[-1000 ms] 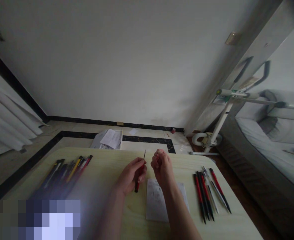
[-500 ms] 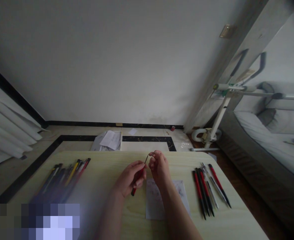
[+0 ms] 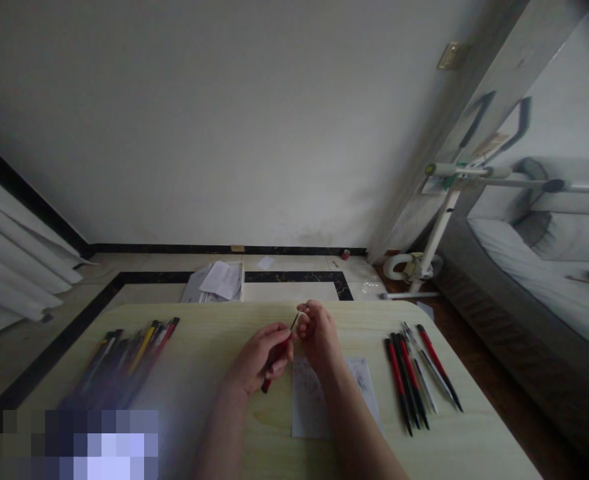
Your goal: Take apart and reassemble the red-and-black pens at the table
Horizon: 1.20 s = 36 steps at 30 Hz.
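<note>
My left hand [image 3: 259, 357] is closed around a red pen [image 3: 266, 385], whose dark lower end sticks out below the fingers. From the pen's upper end a thin dark rod, like a refill, points up and right. Just beside that rod, my right hand [image 3: 319, 333] has its fingers curled and pinched together at the rod's tip. Whatever lies between those fingertips is too small to tell. Under the right wrist is a sheet of paper [image 3: 307, 410] with faint markings, partly covered by the forearm.
Several red-and-black and silver pens [image 3: 407, 380] lie on the table's right side. At the left is a bunch of pens [image 3: 144, 347], partly blurred. Beyond the pale wooden table [image 3: 214, 320] are a box of papers [image 3: 221, 280], a white exercise frame [image 3: 439, 230] and a sofa [image 3: 524, 280].
The right fingertips have shifted slightly at the tip of the thin rod. Both hands otherwise keep nearly the same place, and the view has tilted a little.
</note>
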Tool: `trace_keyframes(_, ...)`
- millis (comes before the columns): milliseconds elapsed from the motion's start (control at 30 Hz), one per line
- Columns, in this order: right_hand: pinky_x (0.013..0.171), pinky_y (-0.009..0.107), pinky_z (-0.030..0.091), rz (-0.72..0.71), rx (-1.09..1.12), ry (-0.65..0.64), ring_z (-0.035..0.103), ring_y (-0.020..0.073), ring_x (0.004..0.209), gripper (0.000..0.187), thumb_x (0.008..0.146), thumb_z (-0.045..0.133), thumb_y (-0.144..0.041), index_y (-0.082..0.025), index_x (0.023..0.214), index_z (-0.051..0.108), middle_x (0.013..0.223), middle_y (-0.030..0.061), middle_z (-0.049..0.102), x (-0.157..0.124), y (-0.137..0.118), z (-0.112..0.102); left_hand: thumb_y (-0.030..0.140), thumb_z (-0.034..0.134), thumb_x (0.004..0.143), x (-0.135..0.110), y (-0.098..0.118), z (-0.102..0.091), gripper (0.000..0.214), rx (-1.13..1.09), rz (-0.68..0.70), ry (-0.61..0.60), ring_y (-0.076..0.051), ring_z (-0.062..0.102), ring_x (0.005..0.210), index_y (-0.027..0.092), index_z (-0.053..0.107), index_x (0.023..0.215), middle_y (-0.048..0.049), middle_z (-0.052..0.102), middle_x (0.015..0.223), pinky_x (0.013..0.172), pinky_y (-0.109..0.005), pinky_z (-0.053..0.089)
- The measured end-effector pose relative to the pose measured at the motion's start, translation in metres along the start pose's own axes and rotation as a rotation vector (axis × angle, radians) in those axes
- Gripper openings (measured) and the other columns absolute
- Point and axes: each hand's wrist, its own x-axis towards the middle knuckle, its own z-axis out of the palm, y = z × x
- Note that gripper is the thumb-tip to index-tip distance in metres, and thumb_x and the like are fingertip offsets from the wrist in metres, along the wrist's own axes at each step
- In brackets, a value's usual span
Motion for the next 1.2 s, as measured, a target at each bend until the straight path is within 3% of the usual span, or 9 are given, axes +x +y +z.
trace_keyframes(300, 0.032, 0.015, 0.028, 0.014, 0.004, -0.022, 0.04, 0.0013, 0.037, 0.017, 0.071, 0.061, -0.029, -0.014, 0.067, 0.054, 0.061, -0.0051, 0.052, 0.0013, 0.0004, -0.0009, 0.031, 0.05, 0.078, -0.0001, 0.0004, -0.0009, 0.015, -0.021, -0.011, -0.002, -0.002, 0.03, 0.03, 0.016, 0.047, 0.077, 0.003, 0.052, 0.055, 0.029, -0.017, 0.013)
trace_keyframes(733, 0.033, 0.016, 0.033, 0.039, -0.037, -0.102, 0.043, 0.0034, 0.037, 0.021, 0.069, 0.063, -0.034, -0.016, 0.07, 0.053, 0.066, -0.0021, 0.059, 0.0018, 0.0012, -0.0026, 0.031, 0.05, 0.079, 0.0003, -0.0012, -0.001, 0.016, 0.002, -0.002, -0.012, -0.002, 0.03, 0.031, 0.016, 0.046, 0.075, 0.0025, 0.052, 0.057, 0.03, -0.018, 0.012)
trace_keyframes(1200, 0.035, 0.015, 0.035, 0.016, -0.041, -0.141, 0.042, 0.0028, 0.038, 0.017, 0.069, 0.066, -0.024, -0.017, 0.071, 0.05, 0.07, -0.0014, 0.062, -0.0021, -0.001, -0.0009, 0.03, 0.049, 0.079, 0.0006, -0.0011, 0.0004, 0.015, 0.005, 0.013, 0.011, -0.002, 0.031, 0.03, 0.016, 0.046, 0.074, 0.0028, 0.051, 0.057, 0.03, -0.018, 0.013)
